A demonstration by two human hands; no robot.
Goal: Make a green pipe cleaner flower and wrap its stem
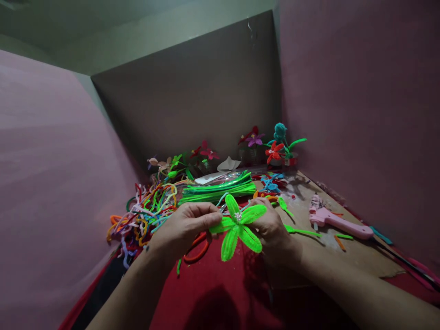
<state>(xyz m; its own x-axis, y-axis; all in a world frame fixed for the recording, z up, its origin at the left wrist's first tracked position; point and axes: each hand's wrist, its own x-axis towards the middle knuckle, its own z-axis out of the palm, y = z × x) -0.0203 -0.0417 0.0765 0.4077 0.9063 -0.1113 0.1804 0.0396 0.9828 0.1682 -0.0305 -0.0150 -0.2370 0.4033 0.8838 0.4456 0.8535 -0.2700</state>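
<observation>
Forearms [137, 275] span the lower frame over a red table [220, 275] between pink walls [51, 183]. Lower center, left hand [190, 220] pinches one petal [223, 225] of a green flower [238, 227] facing the camera, stem axis hidden; right hand [273, 229] curls behind, grip unclear.

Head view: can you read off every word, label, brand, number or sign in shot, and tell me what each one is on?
No text is readable in this picture.
Red container, back right: a small pale patch, perhaps a label, too small to read.
Pink glue gun: no lettering or brand I can make out.
Green flower in the hands: no text visible.
</observation>
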